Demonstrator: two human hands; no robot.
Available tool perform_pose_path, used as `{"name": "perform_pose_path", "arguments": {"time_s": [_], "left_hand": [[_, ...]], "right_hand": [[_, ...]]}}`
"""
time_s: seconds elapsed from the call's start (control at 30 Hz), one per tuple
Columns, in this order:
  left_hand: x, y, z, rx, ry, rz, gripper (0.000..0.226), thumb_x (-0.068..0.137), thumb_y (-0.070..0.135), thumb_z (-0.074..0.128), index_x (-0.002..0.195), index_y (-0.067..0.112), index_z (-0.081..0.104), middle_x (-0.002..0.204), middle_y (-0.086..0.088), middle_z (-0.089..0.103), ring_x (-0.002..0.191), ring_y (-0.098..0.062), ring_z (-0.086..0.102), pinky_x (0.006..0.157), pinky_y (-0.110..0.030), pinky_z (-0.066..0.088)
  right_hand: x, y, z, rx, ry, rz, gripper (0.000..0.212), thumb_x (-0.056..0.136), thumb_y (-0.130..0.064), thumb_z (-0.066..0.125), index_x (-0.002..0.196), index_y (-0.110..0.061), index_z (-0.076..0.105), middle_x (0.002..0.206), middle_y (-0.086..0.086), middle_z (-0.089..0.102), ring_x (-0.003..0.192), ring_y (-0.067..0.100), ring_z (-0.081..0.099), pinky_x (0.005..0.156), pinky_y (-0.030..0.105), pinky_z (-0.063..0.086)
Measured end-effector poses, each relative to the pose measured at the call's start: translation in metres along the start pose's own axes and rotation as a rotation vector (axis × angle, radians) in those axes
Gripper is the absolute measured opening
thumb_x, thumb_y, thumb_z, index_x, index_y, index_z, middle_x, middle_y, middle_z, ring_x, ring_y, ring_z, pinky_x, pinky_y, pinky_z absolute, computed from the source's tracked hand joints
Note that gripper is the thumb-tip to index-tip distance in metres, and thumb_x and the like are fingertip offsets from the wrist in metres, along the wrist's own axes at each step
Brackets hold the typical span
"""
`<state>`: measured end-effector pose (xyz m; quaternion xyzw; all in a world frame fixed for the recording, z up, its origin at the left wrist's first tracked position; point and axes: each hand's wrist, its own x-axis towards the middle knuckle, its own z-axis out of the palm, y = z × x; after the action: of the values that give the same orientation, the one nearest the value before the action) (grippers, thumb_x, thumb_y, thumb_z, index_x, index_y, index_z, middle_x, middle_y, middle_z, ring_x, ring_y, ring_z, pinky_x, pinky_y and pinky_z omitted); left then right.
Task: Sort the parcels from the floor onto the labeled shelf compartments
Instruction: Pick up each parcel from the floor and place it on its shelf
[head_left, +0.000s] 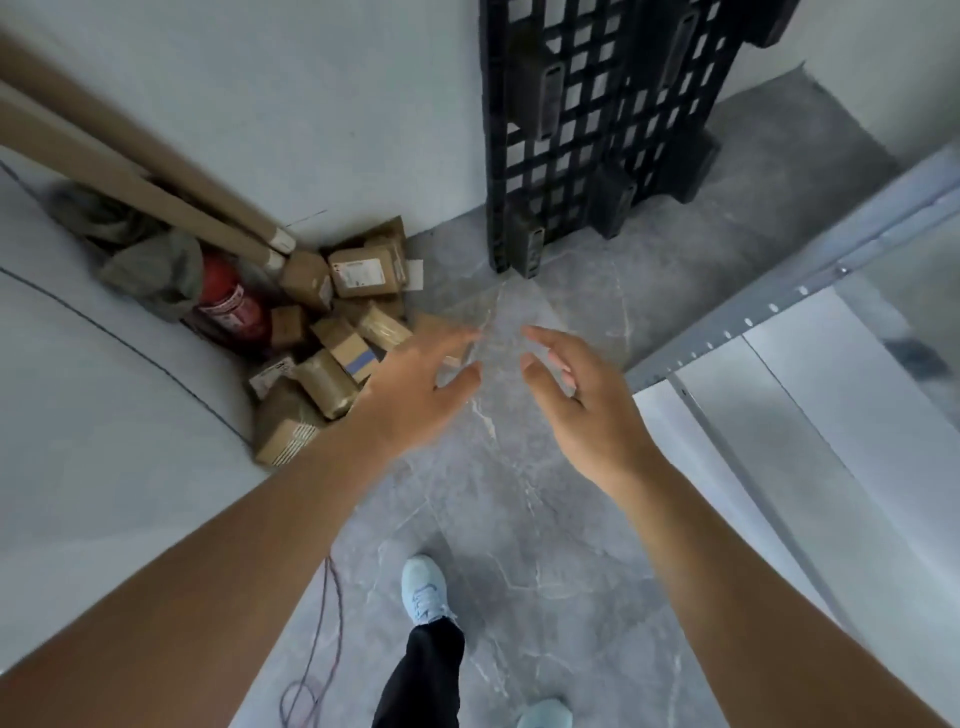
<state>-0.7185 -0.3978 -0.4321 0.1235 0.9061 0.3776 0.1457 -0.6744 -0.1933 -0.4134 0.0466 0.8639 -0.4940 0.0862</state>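
Head view — A: Item one, hands?
B: Left hand (415, 384) and right hand (582, 400), both empty, fingers spread, likely readied for a two-handed pickup.
A: Item two, parcels?
B: Parcels (332, 358) heaped on the floor (519, 519) just beyond the left hand; shelf frame (779, 306) beside the right.

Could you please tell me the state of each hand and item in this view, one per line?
Left hand: open, empty, above the parcels.
Right hand: open, empty, over bare floor.
Parcels: piled on the floor in the corner.
Extinguisher: lying beside the pile.
Pallet: upright against the wall.
Tubes: leaning into the corner.
Shelf: the visible part holds no parcels.
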Motion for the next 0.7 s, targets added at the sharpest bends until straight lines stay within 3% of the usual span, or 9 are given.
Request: {"name": "perform_pose_path", "arguments": {"time_s": [0.07, 0.1, 0.17, 0.23, 0.27, 0.37, 0.4, 0.53, 0.7], "left_hand": [[0.031, -0.058, -0.031, 0.001, 0.036, -0.076, 0.038, 0.101, 0.024, 0.064, 0.139, 0.021, 0.064, 0.133, 0.009, 0.062, 0.114, 0.005, 0.049, 0.100, -0.009, 0.040], [0.032, -0.063, -0.030, 0.010, 0.054, -0.049, 0.037, 0.100, 0.022, 0.065, 0.137, 0.019, 0.065, 0.130, 0.009, 0.062, 0.114, 0.004, 0.050, 0.102, -0.010, 0.040], [0.040, -0.082, -0.036, 0.001, 0.044, -0.081, 0.036, 0.101, 0.026, 0.064, 0.136, 0.018, 0.066, 0.132, 0.003, 0.065, 0.120, -0.009, 0.057, 0.106, -0.031, 0.047], [0.058, -0.104, -0.047, 0.000, 0.038, -0.137, 0.036, 0.102, 0.029, 0.063, 0.137, 0.019, 0.065, 0.134, 0.000, 0.065, 0.123, -0.015, 0.059, 0.103, -0.040, 0.050], [0.065, -0.114, -0.050, 0.001, 0.038, -0.163, 0.037, 0.102, 0.030, 0.063, 0.137, 0.020, 0.065, 0.135, 0.001, 0.064, 0.123, -0.013, 0.058, 0.103, -0.036, 0.049], [0.098, -0.146, -0.054, -0.014, 0.038, -0.241, 0.038, 0.101, 0.031, 0.063, 0.139, 0.024, 0.062, 0.132, 0.010, 0.060, 0.117, 0.000, 0.051, 0.094, -0.004, 0.035], [0.110, -0.159, -0.052, -0.019, 0.043, -0.271, 0.039, 0.101, 0.032, 0.063, 0.139, 0.025, 0.061, 0.133, 0.010, 0.060, 0.117, 0.000, 0.051, 0.091, 0.000, 0.033], [0.156, -0.216, -0.034, -0.037, 0.092, -0.401, 0.039, 0.101, 0.033, 0.061, 0.139, 0.023, 0.062, 0.132, 0.004, 0.063, 0.123, -0.009, 0.055, 0.095, -0.014, 0.038], [0.196, -0.284, -0.015, -0.071, 0.132, -0.542, 0.039, 0.102, 0.034, 0.059, 0.139, 0.024, 0.061, 0.139, 0.002, 0.060, 0.129, -0.013, 0.053, 0.103, -0.024, 0.038]], "right_hand": [[0.066, -0.008, 0.049, -0.009, -0.094, 0.025, 0.045, 0.105, -0.042, 0.054, 0.148, -0.028, 0.055, 0.140, -0.023, 0.051, 0.124, -0.014, 0.044, 0.095, -0.002, 0.031], [0.066, -0.010, 0.050, -0.026, -0.091, 0.007, 0.044, 0.106, -0.042, 0.054, 0.148, -0.028, 0.055, 0.140, -0.022, 0.052, 0.122, -0.014, 0.046, 0.094, -0.002, 0.031], [0.086, -0.011, 0.062, -0.024, -0.107, -0.006, 0.042, 0.106, -0.039, 0.054, 0.147, -0.028, 0.057, 0.137, -0.021, 0.055, 0.115, -0.020, 0.049, 0.092, -0.003, 0.032], [0.117, -0.010, 0.078, -0.036, -0.151, -0.017, 0.040, 0.106, -0.037, 0.055, 0.144, -0.028, 0.058, 0.136, -0.020, 0.056, 0.115, -0.020, 0.048, 0.094, -0.003, 0.032], [0.132, -0.010, 0.085, -0.043, -0.177, -0.014, 0.038, 0.106, -0.037, 0.055, 0.143, -0.028, 0.059, 0.136, -0.020, 0.056, 0.116, -0.020, 0.048, 0.096, -0.002, 0.032], [0.186, 0.002, 0.104, -0.038, -0.238, -0.014, 0.036, 0.106, -0.033, 0.055, 0.141, -0.028, 0.060, 0.130, -0.025, 0.054, 0.112, -0.027, 0.046, 0.095, -0.004, 0.031], [0.205, 0.010, 0.112, -0.040, -0.263, -0.008, 0.036, 0.106, -0.032, 0.055, 0.142, -0.027, 0.060, 0.131, -0.024, 0.054, 0.112, -0.025, 0.047, 0.095, -0.004, 0.031], [0.282, 0.046, 0.152, -0.064, -0.382, -0.012, 0.037, 0.107, -0.034, 0.053, 0.142, -0.024, 0.060, 0.141, -0.011, 0.058, 0.124, -0.005, 0.049, 0.093, -0.002, 0.033], [0.358, 0.078, 0.212, -0.120, -0.537, -0.013, 0.043, 0.104, -0.046, 0.047, 0.140, -0.026, 0.062, 0.138, -0.006, 0.063, 0.128, 0.007, 0.056, 0.101, 0.022, 0.042]]}}
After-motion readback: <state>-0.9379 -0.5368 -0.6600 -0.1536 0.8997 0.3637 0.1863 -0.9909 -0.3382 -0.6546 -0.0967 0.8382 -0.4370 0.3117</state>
